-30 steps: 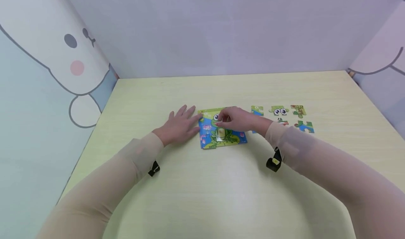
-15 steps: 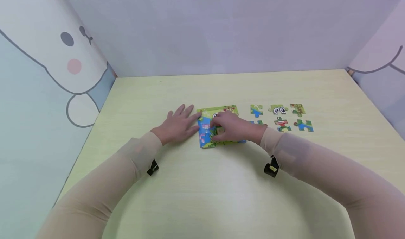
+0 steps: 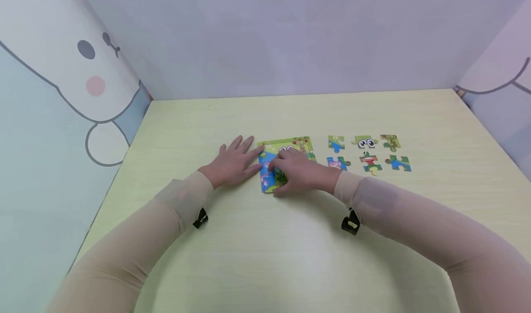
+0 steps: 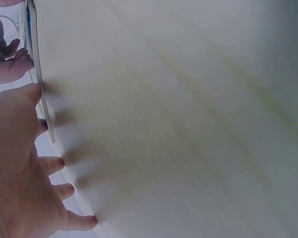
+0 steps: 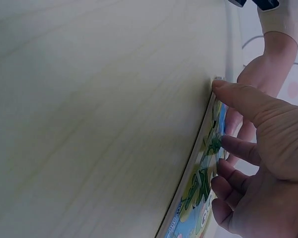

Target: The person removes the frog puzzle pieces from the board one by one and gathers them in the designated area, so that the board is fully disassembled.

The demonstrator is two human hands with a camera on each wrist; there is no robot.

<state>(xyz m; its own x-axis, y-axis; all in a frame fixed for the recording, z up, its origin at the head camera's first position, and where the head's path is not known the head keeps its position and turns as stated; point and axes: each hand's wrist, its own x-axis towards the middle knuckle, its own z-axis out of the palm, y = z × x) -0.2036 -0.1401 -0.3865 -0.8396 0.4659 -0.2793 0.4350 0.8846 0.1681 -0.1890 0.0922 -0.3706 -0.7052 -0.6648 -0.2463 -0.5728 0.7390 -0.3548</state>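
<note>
A frog puzzle board (image 3: pixel 267 152) lies flat on the table, its picture partly hidden by my right hand (image 3: pixel 302 170). That hand reaches over from the right, thumb at the near edge and bent fingertips on the picture. In the right wrist view, the index fingertip touches the board (image 5: pixel 191 196) beside the green frog legs, with the thumb at its edge. My left hand (image 3: pixel 233 166) rests on the table with fingers spread. Its index finger and thumb touch the board's left side. In the left wrist view the board shows edge-on.
Several loose puzzle pieces lie in two rows to the right of the board, among them an eyes piece (image 3: pixel 366 143), a red mouth piece (image 3: pixel 370 163) and a blue-green piece (image 3: pixel 399 163). A wall (image 3: pixel 282 41) closes the table's far side.
My right hand pinched a puzzle piece above the board's middle; it then moved down and left to the board's near left part, and its fingers spread. The left hand has stayed in place.
</note>
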